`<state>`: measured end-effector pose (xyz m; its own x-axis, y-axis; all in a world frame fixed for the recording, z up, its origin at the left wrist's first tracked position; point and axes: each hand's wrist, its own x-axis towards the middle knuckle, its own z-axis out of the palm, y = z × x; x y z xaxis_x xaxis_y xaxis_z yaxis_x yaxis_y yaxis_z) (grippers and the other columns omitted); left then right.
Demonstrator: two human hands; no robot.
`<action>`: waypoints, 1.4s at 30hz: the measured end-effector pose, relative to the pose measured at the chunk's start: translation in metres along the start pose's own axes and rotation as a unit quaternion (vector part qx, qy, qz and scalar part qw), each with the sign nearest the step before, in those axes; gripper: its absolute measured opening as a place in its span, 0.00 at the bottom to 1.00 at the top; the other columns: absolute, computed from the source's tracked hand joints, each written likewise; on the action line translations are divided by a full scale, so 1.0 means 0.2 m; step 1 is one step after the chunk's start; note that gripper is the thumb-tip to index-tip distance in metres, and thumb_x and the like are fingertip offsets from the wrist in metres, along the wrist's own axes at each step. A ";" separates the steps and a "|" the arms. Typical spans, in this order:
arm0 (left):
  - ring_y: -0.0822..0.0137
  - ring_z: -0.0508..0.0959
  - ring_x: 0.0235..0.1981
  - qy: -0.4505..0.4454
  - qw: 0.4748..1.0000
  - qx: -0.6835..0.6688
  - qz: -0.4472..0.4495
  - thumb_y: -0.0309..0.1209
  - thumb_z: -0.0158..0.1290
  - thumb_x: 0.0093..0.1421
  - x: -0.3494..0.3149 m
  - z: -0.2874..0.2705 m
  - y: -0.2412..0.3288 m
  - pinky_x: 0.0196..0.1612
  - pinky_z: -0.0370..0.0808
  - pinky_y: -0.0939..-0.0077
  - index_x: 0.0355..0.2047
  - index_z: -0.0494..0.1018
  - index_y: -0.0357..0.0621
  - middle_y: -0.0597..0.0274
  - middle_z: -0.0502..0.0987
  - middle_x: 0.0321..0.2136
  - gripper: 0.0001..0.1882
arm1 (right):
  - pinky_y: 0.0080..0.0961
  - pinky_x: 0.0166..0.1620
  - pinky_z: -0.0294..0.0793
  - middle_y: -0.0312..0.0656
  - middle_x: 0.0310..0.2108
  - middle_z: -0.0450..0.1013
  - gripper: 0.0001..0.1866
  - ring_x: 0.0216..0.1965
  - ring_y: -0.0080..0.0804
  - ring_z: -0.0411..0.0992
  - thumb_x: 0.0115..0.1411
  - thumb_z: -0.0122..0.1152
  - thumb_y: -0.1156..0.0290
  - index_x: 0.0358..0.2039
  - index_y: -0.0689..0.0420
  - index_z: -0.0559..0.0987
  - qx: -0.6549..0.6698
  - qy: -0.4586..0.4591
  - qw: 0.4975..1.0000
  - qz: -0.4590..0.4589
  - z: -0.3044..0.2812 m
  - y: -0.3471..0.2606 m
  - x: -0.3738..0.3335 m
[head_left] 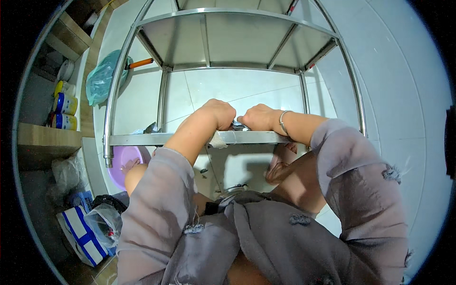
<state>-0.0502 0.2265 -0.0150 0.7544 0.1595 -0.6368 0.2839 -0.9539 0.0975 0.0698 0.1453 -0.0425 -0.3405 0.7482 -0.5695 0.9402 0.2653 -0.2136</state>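
Observation:
A stainless steel shelf rack (135,139) stands before me, its near bar running across under my wrists. Just beyond that bar, my left hand (219,113) is closed with the fingers curled under. Close beside it, a small gap apart, my right hand (259,117) is closed too, a bracelet (283,123) on its wrist. Between the hands a small dark, shiny piece (239,126) shows; its kind is unclear. Beneath my left wrist a scrap of beige cloth-like material (218,141) hangs at the bar. The backs of my hands hide what the fingers grip.
A purple basin (124,161) sits on the floor at left, below the rack's corner. A green plastic bag (105,78) and an orange handle (141,63) lie farther left. Shelves hold yellow-blue cans (66,104); bags, including a blue-white one (84,237), stand at lower left.

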 end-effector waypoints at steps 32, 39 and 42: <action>0.56 0.75 0.32 -0.004 0.999 -0.027 0.028 0.42 0.55 0.46 0.08 0.08 -0.05 0.34 0.72 0.66 0.27 0.75 0.44 0.53 0.75 0.28 0.15 | 0.36 0.40 0.64 0.53 0.31 0.69 0.16 0.35 0.48 0.67 0.58 0.44 0.60 0.36 0.62 0.68 0.267 -0.023 0.963 0.024 0.15 0.30 -0.25; 0.55 0.75 0.31 -0.007 0.999 -0.032 0.023 0.42 0.55 0.46 0.08 0.06 -0.04 0.34 0.72 0.66 0.27 0.75 0.44 0.53 0.75 0.28 0.15 | 0.34 0.51 0.58 0.49 0.47 0.63 0.33 0.51 0.41 0.59 0.53 0.46 0.45 0.50 0.59 0.63 0.447 -0.144 0.877 0.102 0.17 0.34 -0.26; 0.55 0.75 0.32 -0.011 0.998 -0.049 0.026 0.38 0.55 0.45 0.07 0.05 -0.04 0.34 0.72 0.66 0.26 0.75 0.44 0.52 0.75 0.28 0.12 | 0.38 0.53 0.55 0.52 0.50 0.59 0.43 0.53 0.44 0.55 0.46 0.48 0.36 0.51 0.60 0.61 0.454 -0.168 0.869 0.099 0.19 0.34 -0.25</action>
<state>-0.0481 0.2335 -0.0316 0.7562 0.1033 -0.6461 0.3023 -0.9309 0.2050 0.1507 0.1031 -0.0578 -0.3000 0.4641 -0.8334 0.6373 -0.5526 -0.5371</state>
